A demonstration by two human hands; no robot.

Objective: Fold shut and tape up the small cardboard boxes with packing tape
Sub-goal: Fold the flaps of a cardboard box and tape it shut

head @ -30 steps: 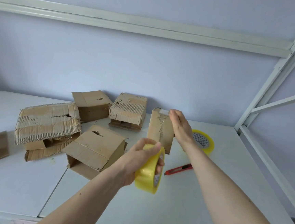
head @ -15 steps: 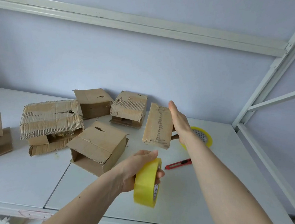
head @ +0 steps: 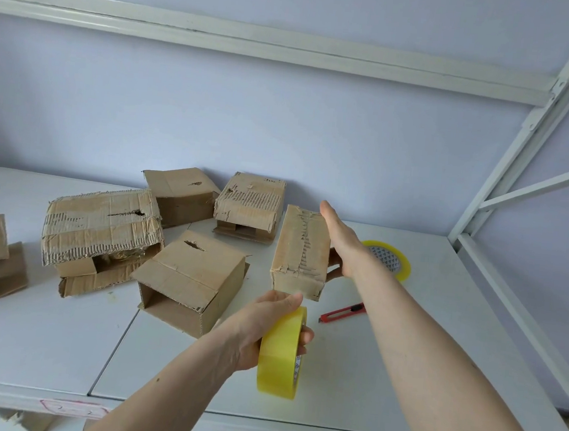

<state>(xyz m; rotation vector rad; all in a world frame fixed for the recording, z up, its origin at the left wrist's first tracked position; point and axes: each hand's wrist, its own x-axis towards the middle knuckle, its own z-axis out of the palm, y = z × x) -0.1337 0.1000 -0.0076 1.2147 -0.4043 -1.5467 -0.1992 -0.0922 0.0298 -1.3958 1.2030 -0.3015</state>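
Fingers of the right hand (head: 342, 244) clasp a narrow box (head: 302, 251) while left-hand fingers (head: 305, 335) grip the tape roll (head: 279, 352)

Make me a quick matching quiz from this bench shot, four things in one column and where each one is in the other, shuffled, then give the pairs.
Things
1. yellow tape roll
2. narrow box
3. red utility knife
4. second tape roll

Places
A. lying flat on the white table, between the forearms
B. gripped in the left hand
C. flat on the table beyond the right wrist
D. held in the right hand

Pairs: 1-B, 2-D, 3-A, 4-C
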